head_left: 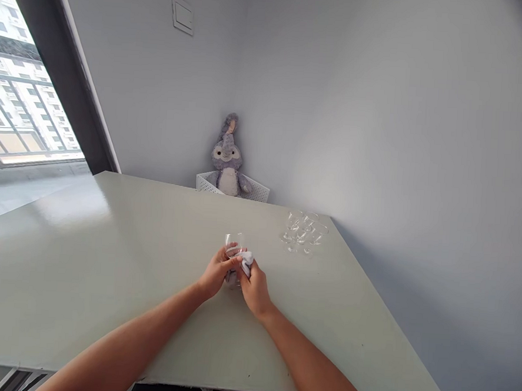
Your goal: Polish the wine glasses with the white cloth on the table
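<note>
Two bare forearms reach in from the lower edge of the frame and meet just below the middle, where the left hand and the right hand close together around a clear glass. That glass sits at the centre of the frame, slightly above the fingers, upright or nearly so, its rim free above them. Left fingers are curled around its side in a closed hold; the right hand is bunched shut on a pale cloth pressed against the glass's lower right side. How tightly either hand presses cannot be told at this size. Wiping well here seems to call for a steady, light hold from the left hand while the cloth works round the wall, since thin glass likely slips or cracks under a hard squeeze. Beneath lies the pale green table. Toward the right, a little higher, a cluster of clear glasses stands well apart from the hands. At the far edge, upper centre, a grey plush toy sits in a white perforated basket against the wall.
</note>
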Demonstrator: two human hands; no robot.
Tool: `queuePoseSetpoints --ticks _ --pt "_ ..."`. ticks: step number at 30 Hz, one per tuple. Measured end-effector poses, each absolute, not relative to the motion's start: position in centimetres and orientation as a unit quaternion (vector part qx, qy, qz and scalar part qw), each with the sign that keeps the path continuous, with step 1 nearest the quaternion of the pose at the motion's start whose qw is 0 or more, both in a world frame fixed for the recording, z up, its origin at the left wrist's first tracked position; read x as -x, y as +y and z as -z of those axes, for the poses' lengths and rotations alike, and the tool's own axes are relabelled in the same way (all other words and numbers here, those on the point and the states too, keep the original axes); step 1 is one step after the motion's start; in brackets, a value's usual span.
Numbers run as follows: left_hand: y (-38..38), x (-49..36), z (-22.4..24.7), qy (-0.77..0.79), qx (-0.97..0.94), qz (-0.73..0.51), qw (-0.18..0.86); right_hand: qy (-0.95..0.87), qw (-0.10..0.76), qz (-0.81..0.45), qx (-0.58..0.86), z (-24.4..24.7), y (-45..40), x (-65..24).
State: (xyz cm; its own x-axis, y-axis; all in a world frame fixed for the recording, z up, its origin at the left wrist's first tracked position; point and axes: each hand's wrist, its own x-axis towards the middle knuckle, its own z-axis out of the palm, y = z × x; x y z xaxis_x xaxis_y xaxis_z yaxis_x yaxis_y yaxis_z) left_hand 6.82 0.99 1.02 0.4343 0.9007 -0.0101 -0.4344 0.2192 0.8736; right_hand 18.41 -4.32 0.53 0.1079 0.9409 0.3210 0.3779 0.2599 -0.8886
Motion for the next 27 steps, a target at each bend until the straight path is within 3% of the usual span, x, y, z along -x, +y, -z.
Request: queuePoseSetpoints --ticks 5,8,16,19,22,24,27 --pt "1.8 -6.3 -1.1 0.290 -0.396 -0.535 0.687 -0.770 0.418 -0.082 0.474 -0.3 -4.8 -17.8" --pt "2.8 -5.7 -1.4 0.323 -0.394 -0.582 0.634 -0.820 0.364 -0.055 0.438 -0.6 -4.8 -17.7" --pt "5.0 -2.5 -3.7 0.333 -0.452 -0.745 0.360 -0.884 0.247 -0.020 0.397 -1.5 -5.9 -17.4" --pt "4.4 -2.4 -4.3 0.315 -0.486 -0.750 0.319 -0.869 0.285 0.003 0.405 -2.1 -6.1 -17.6" --pt "2.9 -3.4 -3.9 0.279 -0.543 -0.725 0.318 -0.796 0.399 0.008 0.455 -2.4 -5.7 -18.4" --pt "1.5 -4.5 -3.2 0.259 -0.586 -0.686 0.346 -0.754 0.445 -0.007 0.482 -2.3 -5.3 -18.8" --pt "-0.8 -6.0 -2.1 0.254 -0.641 -0.588 0.422 -0.754 0.445 -0.033 0.482 -1.9 -4.8 -18.9"
